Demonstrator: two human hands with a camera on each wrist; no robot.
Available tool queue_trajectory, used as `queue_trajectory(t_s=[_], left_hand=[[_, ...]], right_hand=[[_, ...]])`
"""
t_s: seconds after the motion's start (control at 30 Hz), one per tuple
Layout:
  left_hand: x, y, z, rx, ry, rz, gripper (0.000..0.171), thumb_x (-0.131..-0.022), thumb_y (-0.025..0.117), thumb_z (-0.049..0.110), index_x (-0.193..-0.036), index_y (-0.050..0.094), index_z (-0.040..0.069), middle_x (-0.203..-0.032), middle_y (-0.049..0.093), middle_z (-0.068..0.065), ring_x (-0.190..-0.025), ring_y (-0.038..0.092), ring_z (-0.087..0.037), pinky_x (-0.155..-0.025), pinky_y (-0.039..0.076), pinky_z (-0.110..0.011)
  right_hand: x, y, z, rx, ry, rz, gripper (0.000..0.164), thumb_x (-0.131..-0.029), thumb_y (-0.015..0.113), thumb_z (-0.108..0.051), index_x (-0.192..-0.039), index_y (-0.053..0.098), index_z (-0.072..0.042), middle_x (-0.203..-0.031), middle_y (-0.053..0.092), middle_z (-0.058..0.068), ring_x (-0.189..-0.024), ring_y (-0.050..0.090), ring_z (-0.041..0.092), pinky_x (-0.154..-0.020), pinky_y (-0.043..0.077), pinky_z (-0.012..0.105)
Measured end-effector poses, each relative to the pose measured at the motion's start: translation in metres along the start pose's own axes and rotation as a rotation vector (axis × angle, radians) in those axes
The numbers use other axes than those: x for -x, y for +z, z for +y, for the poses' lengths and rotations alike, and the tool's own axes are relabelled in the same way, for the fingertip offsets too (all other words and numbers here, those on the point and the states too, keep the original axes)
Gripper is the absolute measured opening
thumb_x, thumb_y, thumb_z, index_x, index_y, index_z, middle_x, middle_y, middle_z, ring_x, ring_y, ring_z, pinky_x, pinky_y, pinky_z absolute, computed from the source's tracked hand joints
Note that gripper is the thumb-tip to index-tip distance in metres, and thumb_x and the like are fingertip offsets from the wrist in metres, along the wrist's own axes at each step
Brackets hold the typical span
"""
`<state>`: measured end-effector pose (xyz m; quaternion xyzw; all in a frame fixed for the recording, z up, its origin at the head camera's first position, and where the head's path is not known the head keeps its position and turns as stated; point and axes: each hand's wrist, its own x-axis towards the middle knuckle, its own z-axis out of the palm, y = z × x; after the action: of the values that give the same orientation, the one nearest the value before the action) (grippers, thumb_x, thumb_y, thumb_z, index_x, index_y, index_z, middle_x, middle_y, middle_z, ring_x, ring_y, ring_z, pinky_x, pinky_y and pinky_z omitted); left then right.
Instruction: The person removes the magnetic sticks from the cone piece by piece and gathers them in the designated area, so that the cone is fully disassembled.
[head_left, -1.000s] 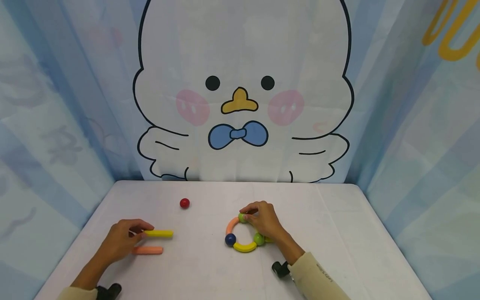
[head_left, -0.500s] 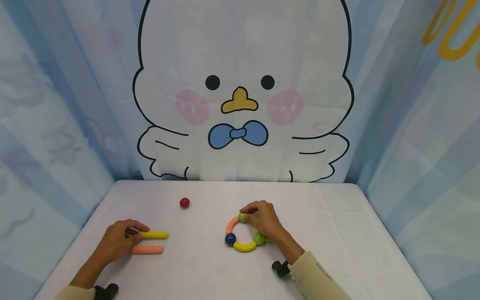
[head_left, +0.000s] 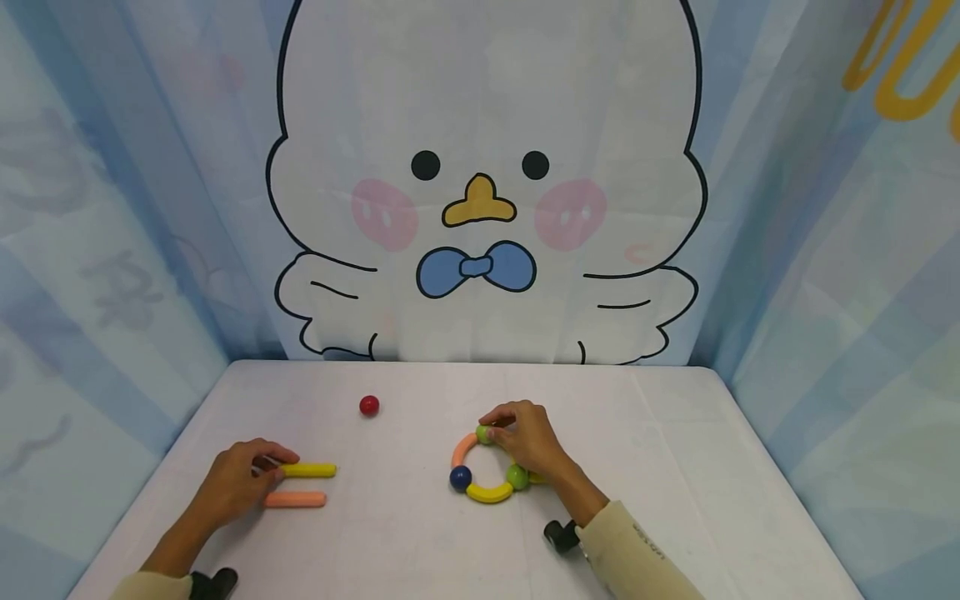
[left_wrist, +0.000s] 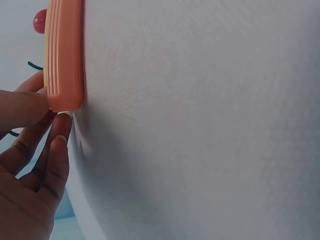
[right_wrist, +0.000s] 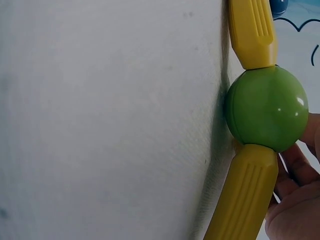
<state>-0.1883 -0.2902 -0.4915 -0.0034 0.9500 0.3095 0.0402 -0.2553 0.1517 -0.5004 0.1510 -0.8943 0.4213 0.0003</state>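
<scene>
The left hand pinches the left end of a yellow magnetic-style rod between thumb and fingers, the rod lying crosswise at the left of the white surface. Just beside it, on the side nearer the person, a salmon-orange rod lies roughly parallel; the left wrist view shows its ribbed face, with only a sliver of yellow behind it. The right hand grips a small green ball with thumb and fingertips, at the far side of a ring of pieces right of centre. From that ball, a curved salmon-orange piece runs to a dark blue ball, and a curved yellow piece links the blue ball to a second green ball. Another yellow piece touches this second ball on its other side; the hand and forearm cover much of that stretch, so whether the ring closes cannot be told. A red ball sits well apart, farther back between the two hands.
</scene>
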Motion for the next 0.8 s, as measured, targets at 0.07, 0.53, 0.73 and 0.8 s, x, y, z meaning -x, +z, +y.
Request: queue_trajectory(t_s=[0.07, 0.53, 0.73, 0.8], left_hand=[[0.000, 0.000, 0.001, -0.006, 0.005, 0.006, 0.023, -0.094, 0.071, -0.006, -0.112, 0.078, 0.006, -0.114, 0.076, -0.012, -0.095, 0.067, -0.022, -0.083, 0.060, -0.042], [0.003, 0.005, 0.039, -0.088, 0.102, 0.099, 0.022, -0.092, 0.080, 0.006, -0.112, 0.080, 0.015, -0.114, 0.075, -0.008, -0.104, 0.063, -0.028, -0.090, 0.058, -0.054], [0.004, 0.016, 0.077, -0.090, 0.191, 0.140, 0.025, -0.088, 0.085, 0.006, -0.110, 0.082, 0.018, -0.110, 0.077, -0.005, -0.105, 0.064, -0.027, -0.091, 0.059, -0.050], [0.005, 0.021, 0.087, -0.082, 0.217, 0.141, 0.027, -0.088, 0.086, 0.007, -0.111, 0.082, 0.021, -0.109, 0.076, -0.003, -0.105, 0.064, -0.025, -0.091, 0.059, -0.049]], right_hand=[[0.000, 0.000, -0.001, 0.001, 0.004, -0.003, 0.014, -0.098, 0.076, -0.009, -0.105, 0.083, -0.019, -0.103, 0.080, -0.005, -0.108, 0.072, 0.021, -0.103, 0.057, 0.048], [0.000, -0.002, -0.001, 0.010, 0.020, -0.018, 0.014, -0.098, 0.077, -0.014, -0.110, 0.081, -0.019, -0.104, 0.079, -0.007, -0.103, 0.071, 0.015, -0.097, 0.058, 0.045], [0.004, -0.007, -0.005, 0.000, 0.058, -0.009, 0.019, -0.098, 0.078, -0.018, -0.118, 0.079, -0.019, -0.108, 0.078, -0.008, -0.105, 0.069, 0.014, -0.100, 0.057, 0.046], [0.006, -0.010, -0.007, 0.000, 0.063, -0.005, 0.020, -0.098, 0.078, -0.019, -0.118, 0.079, -0.019, -0.108, 0.077, -0.008, -0.105, 0.069, 0.014, -0.100, 0.057, 0.046]])
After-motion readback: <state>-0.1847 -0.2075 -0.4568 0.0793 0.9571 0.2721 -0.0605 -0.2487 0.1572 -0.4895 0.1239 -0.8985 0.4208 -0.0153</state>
